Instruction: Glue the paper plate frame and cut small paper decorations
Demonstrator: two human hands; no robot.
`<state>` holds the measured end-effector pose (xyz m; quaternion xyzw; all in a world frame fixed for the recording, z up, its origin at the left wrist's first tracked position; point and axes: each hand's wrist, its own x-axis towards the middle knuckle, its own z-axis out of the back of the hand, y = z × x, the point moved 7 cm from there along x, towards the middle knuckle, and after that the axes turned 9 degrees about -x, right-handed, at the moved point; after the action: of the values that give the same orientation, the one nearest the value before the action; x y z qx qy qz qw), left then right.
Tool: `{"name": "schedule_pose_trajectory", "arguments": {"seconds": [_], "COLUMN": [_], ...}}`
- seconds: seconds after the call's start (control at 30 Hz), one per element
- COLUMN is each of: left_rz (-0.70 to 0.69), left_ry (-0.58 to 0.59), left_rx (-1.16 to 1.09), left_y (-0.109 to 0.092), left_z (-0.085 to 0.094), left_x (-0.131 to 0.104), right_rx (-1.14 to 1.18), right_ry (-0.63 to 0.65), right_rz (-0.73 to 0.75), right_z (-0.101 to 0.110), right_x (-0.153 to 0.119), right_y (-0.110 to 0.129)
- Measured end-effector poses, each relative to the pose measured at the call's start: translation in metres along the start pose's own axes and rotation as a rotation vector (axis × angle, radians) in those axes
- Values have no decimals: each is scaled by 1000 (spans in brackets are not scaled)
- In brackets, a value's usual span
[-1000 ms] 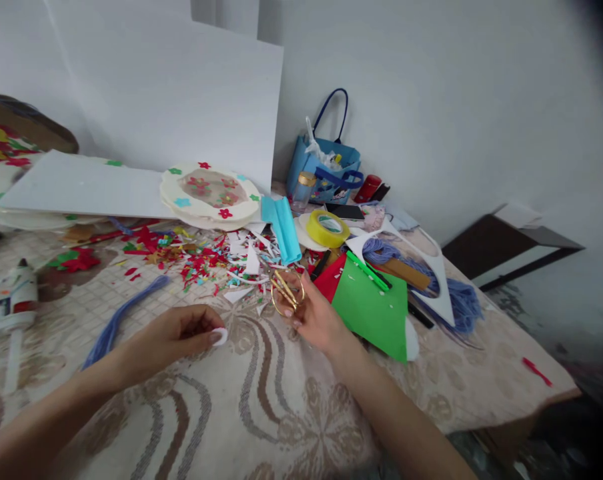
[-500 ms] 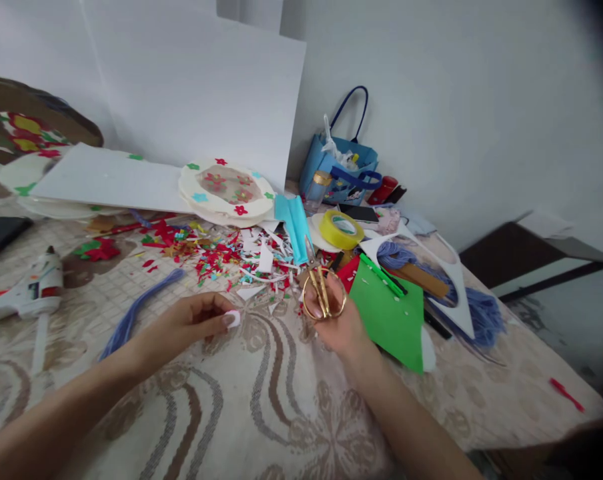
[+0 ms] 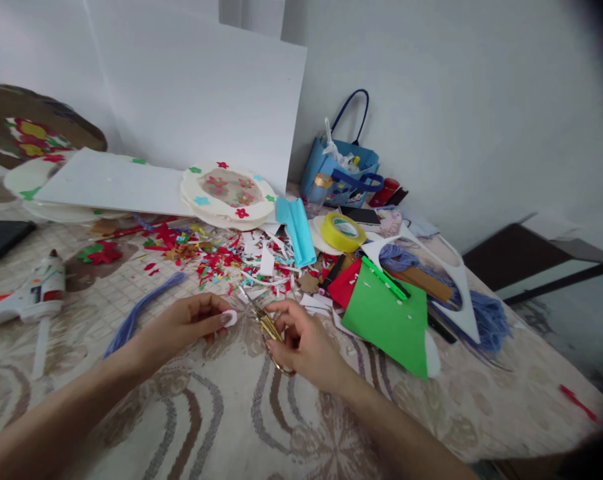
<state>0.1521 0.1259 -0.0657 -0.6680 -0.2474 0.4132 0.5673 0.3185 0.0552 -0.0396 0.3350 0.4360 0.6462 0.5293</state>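
Observation:
Between the thumb and fingers of my left hand is a small white piece of paper, pinched at its edge. My right hand grips a pair of gold-handled scissors, whose blades point up and left, close to the paper piece but apart from it. Beyond both hands lies a heap of red, white, green and yellow paper scraps. A green sheet with a green pen on it rests right of my right hand.
At left are a glue gun and a bundle of blue yarn. Yellow tape, a light-blue folded strip and a round flower-decorated frame lie farther back. A blue bag stands by the wall.
My right hand has moved left and slightly down with the scissors, bringing them near my left hand; the blades now tilt left. My left hand has barely moved.

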Motion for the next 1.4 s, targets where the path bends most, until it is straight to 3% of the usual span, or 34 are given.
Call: {"name": "schedule_pose_trajectory", "arguments": {"seconds": [0.17,0.3,0.47,0.63,0.73,0.87,0.97,1.17,1.4], "left_rz": [-67,-68,-2,-27,-73,-136,-179,-155,-114], "left_ry": [-109,-160,24,192,202,110,66,108,142], "left_rx": [-89,-113,-15,156,250,448,553,619,571], "left_y": [-9,-10,-4,-1,-2,-8,-14,-22,-19], "left_z": [12,19,2,-14,-18,-19,-19,-11,-6], "left_x": [-1,-1,-2,-8,-11,-15,-17,-18,-19], "right_rx": [208,358,176,-22,84,172,100,109,19], "right_ry": [59,28,-59,-11,34,77,0,-251,-332], "right_rz": [-76,-167,-165,-60,-18,18,12,-33,21], "right_z": [-15,-17,-1,5,6,11,20,42,58], "right_x": [3,5,1,-3,-5,-5,-6,-10,-15], "right_y": [-11,-16,-16,-4,5,14,10,-3,3]}}
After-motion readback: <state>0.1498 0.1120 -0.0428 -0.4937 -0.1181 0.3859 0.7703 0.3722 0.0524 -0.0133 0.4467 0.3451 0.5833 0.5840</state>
